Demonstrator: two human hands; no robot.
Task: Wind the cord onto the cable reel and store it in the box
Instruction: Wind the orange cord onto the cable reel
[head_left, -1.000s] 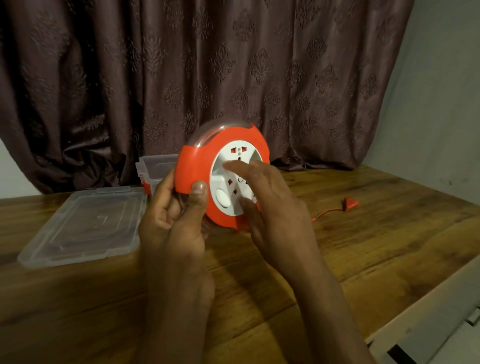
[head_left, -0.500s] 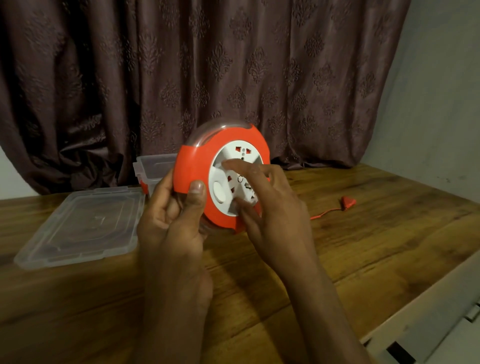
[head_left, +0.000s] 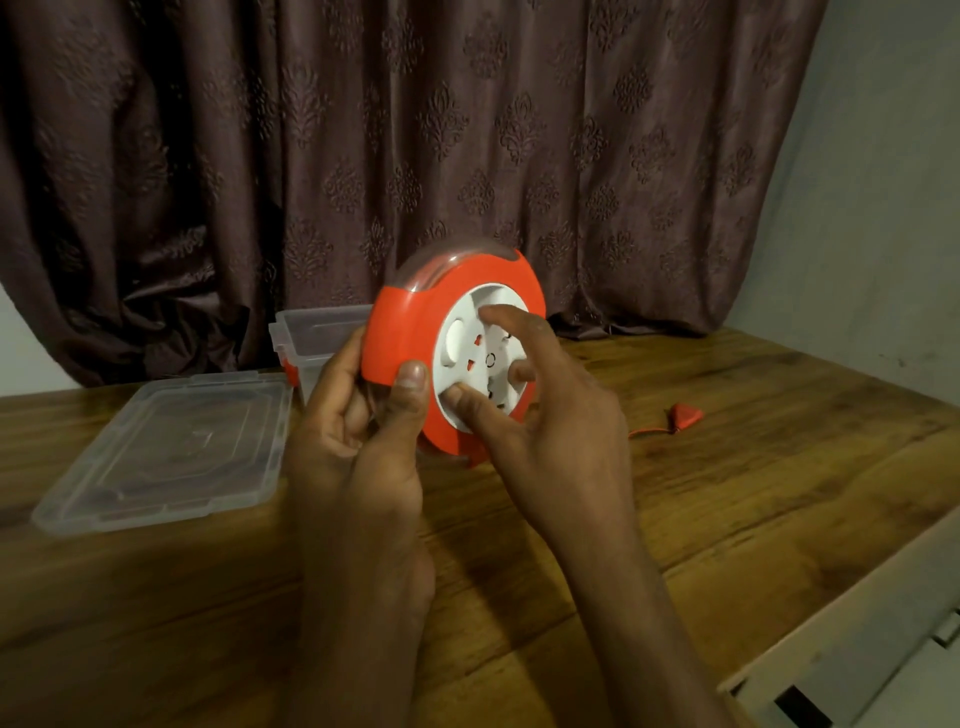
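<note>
Cable reel (head_left: 410, 332) held upright above wooden table (head_left: 727, 493), both hands on it.

Left hand (head_left: 358, 447) grips reel's orange rim, thumb on front edge, fingers curled behind. Right hand (head_left: 550, 415) on white socket face: fingers spread apart, fingertips (head_left: 488, 312) pressed into the hub recesses. Cord (head_left: 649, 430) trails right of reel along table, ending in orange plug (head_left: 687, 415). Clear box (head_left: 317, 332) sits just behind reel, left; its lid (head_left: 166, 447) lies flat farther left.

Left hand (head_left: 358, 436) raised, thumb and fingers curled in a grip, right hand (head_left: 545, 410) beside it, fingers spread, fingertips pressing
</note>
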